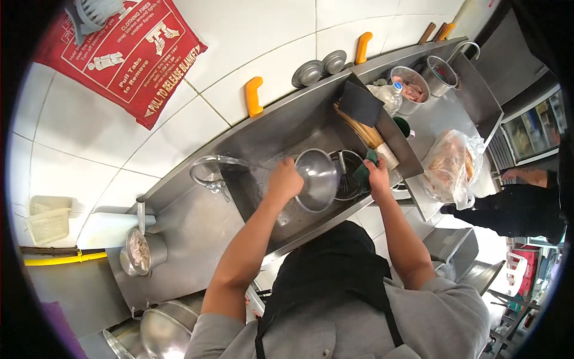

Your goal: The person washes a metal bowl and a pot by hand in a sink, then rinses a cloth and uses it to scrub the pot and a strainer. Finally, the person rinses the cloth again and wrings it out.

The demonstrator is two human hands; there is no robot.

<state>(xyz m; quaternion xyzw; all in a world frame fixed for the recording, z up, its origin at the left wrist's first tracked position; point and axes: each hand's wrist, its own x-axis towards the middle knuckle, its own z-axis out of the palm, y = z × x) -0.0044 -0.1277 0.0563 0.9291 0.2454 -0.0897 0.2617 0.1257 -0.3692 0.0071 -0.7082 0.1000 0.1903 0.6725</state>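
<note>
Our left hand (286, 179) gripped the steel bowl (317, 179) over the sink (263, 143); our right hand (378, 175) clenched a green scourer (363, 170). Wet steel could slip and drop.

Sink (251, 143): set in the desk (197, 227), holding both hands. Left hand (286, 179) on bowl (317, 179); right hand (378, 177) just right of it, on cloth (363, 170). Whisk pot (350, 173) between hands. Tap (209, 173) left of left hand. Bagged food (454, 164) right of right hand.
</note>
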